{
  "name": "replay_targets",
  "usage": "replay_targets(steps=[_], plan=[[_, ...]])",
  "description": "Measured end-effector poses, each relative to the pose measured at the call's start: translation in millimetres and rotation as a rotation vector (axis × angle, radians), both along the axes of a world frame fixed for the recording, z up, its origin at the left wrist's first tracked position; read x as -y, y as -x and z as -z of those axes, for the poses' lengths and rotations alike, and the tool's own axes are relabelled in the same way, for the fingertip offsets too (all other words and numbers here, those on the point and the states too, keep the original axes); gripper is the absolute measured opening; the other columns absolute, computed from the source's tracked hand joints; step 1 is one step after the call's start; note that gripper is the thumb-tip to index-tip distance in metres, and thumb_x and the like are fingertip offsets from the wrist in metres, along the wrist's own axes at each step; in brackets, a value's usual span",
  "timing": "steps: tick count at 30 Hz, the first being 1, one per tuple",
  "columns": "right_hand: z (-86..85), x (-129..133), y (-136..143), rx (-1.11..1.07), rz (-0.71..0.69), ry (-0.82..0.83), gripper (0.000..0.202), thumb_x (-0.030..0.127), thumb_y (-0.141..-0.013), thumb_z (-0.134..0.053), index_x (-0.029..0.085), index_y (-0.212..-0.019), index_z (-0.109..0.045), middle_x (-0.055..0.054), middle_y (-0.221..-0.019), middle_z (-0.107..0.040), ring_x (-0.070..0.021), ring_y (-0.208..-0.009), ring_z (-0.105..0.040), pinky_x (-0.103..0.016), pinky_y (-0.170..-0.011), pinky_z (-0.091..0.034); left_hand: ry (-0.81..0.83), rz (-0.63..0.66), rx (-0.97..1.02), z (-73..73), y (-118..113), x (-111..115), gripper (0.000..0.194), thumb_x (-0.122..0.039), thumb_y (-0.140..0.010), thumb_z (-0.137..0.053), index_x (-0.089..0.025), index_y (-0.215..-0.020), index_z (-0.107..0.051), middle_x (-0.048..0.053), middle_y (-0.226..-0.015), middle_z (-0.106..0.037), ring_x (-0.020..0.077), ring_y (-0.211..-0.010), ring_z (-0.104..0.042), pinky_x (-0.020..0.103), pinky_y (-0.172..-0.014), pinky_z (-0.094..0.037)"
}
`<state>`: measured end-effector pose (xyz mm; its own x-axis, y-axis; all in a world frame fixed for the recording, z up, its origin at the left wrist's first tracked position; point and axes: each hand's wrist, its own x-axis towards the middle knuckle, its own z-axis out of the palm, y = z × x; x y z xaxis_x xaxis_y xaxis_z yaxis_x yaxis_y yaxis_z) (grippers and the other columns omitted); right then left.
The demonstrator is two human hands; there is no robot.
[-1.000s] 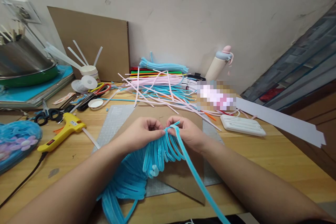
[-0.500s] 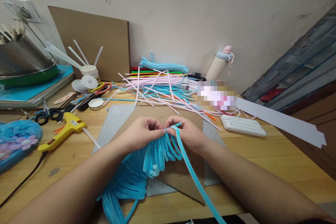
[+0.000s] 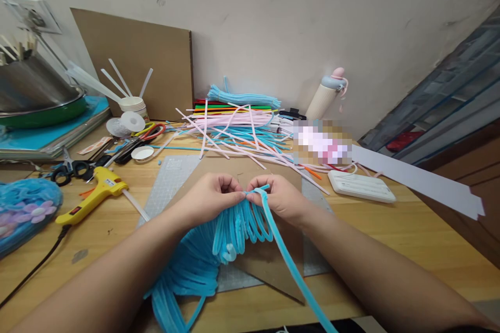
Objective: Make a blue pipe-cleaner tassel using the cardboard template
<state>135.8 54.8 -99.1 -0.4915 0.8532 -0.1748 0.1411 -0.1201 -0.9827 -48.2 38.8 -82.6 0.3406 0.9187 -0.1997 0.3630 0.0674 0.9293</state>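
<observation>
Pinching fluffy sky-blue looped chenille fringe point(image 3: 207, 252) with left hand point(image 3: 209, 197) and right hand point(image 3: 282, 200) — partly over flat brown cardboard sheet point(image 3: 261, 265) | likely twisting end loop | next — probably calls for steady grip

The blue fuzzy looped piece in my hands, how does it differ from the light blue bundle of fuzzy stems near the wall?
The blue fuzzy looped piece is bent into many loops; the light blue bundle of fuzzy stems runs mostly straight. The left hand and right hand pinch the looped piece, while the bundle lies untouched. Both are blue and fuzzy.
</observation>
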Motion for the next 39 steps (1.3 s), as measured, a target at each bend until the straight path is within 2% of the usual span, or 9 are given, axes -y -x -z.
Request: replay_targets(steps=[4,9,15,21,24,27,29,36,39], plan=[[0.0,0,0,-0.023,-0.005,0.017,0.024,0.030,-0.060,-0.074,0.014,-0.073,-0.060,0.004,-0.059,-0.051,-0.0072,-0.054,-0.042,-0.021,-0.053,-0.033,-0.006,0.001,-0.008,1.4,2,-1,0.026,-0.039,-0.071,-0.061,-0.013,-0.071,-0.059,-0.002,-0.060,-0.051,0.0077,-0.052,-0.042,0.019,-0.047,-0.032],[-1.3,-2,0,-0.162,0.042,0.046,0.030,0.034,-0.062,-0.074,0.017,-0.081,-0.058,0.003,-0.068,-0.055,-0.0081,-0.058,-0.047,-0.021,-0.055,-0.037,-0.007,-0.027,0.037,-1.2,3,-2,0.027,-0.040,-0.070,-0.062,-0.014,-0.072,-0.056,-0.001,-0.062,-0.052,0.0088,-0.054,-0.045,0.019,-0.049,-0.035],[0.1,-1,3,-0.193,0.100,0.011,0.025,0.032,-0.063,-0.073,0.017,-0.075,-0.057,0.005,-0.063,-0.053,-0.0072,-0.054,-0.044,-0.021,-0.053,-0.036,0.013,-0.011,0.087,0.9,1,-4,0.030,-0.041,-0.069,-0.064,-0.013,-0.078,-0.058,0.000,-0.066,-0.056,0.0095,-0.058,-0.048,0.021,-0.052,-0.038],[2.9,1,5,-0.173,0.075,-0.034,0.024,0.031,-0.063,-0.073,0.017,-0.076,-0.059,0.004,-0.064,-0.054,-0.0080,-0.058,-0.045,-0.021,-0.055,-0.035,-0.055,0.000,0.042,2.6,2,-2,0.028,-0.041,-0.071,-0.063,-0.013,-0.072,-0.060,-0.002,-0.060,-0.052,0.0082,-0.054,-0.043,0.020,-0.048,-0.032],[5.5,-1,5,-0.213,0.056,0.049,0.020,0.033,-0.067,-0.070,0.016,-0.072,-0.061,0.004,-0.058,-0.049,-0.0073,-0.054,-0.042,-0.021,-0.053,-0.033,-0.033,0.010,0.075,2.1,2,-1,0.026,-0.040,-0.071,-0.062,-0.013,-0.072,-0.060,-0.002,-0.061,-0.053,0.0086,-0.054,-0.045,0.020,-0.049,-0.034],[7.9,-1,5,-0.270,0.029,0.198,0.018,0.032,-0.069,-0.067,0.016,-0.073,-0.060,0.003,-0.060,-0.052,-0.0083,-0.055,-0.045,-0.022,-0.051,-0.032,-0.028,0.017,0.088,1.7,1,-1,0.025,-0.039,-0.070,-0.063,-0.013,-0.072,-0.060,-0.001,-0.062,-0.054,0.0088,-0.055,-0.045,0.020,-0.049,-0.035],[8.9,-1,4,-0.278,0.033,0.232,0.021,0.033,-0.067,-0.070,0.016,-0.074,-0.060,0.002,-0.062,-0.053,-0.0086,-0.055,-0.046,-0.022,-0.052,-0.033,-0.028,0.009,0.086,1.1,1,-1,0.026,-0.039,-0.070,-0.063,-0.013,-0.071,-0.060,-0.001,-0.062,-0.054,0.0089,-0.054,-0.045,0.020,-0.049,-0.034],[3.5,0,3,-0.138,0.032,0.028,0.033,0.037,-0.058,-0.077,0.014,-0.074,-0.060,0.004,-0.061,-0.051,-0.0066,-0.055,-0.040,-0.021,-0.053,-0.031,-0.032,-0.003,0.046,-2.0,0,0,0.027,-0.040,-0.068,-0.064,-0.013,-0.069,-0.059,-0.003,-0.057,-0.050,0.0076,-0.051,-0.041,0.019,-0.047,-0.029],[-1.0,0,4,-0.064,0.047,-0.001,0.034,0.037,-0.056,-0.078,0.014,-0.073,-0.061,0.003,-0.062,-0.052,-0.0072,-0.056,-0.041,-0.022,-0.053,-0.032,-0.032,-0.021,0.029,-0.4,1,-1,0.027,-0.039,-0.068,-0.064,-0.013,-0.068,-0.059,-0.003,-0.057,-0.049,0.0075,-0.051,-0.041,0.019,-0.046,-0.030]])
